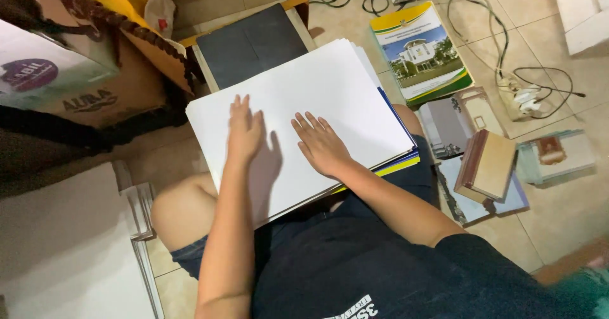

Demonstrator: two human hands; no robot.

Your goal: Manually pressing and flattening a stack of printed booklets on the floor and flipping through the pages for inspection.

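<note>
Both hands (244, 132) (320, 143) press flat on paper stack (330, 84).

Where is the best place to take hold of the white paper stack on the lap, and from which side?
Probably the white paper stack by its right edge, above the knee. That edge overhangs freely; the left hand and right hand lie flat on top.

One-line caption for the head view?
Left hand and right hand lie flat on a white paper stack on the lap.
</note>
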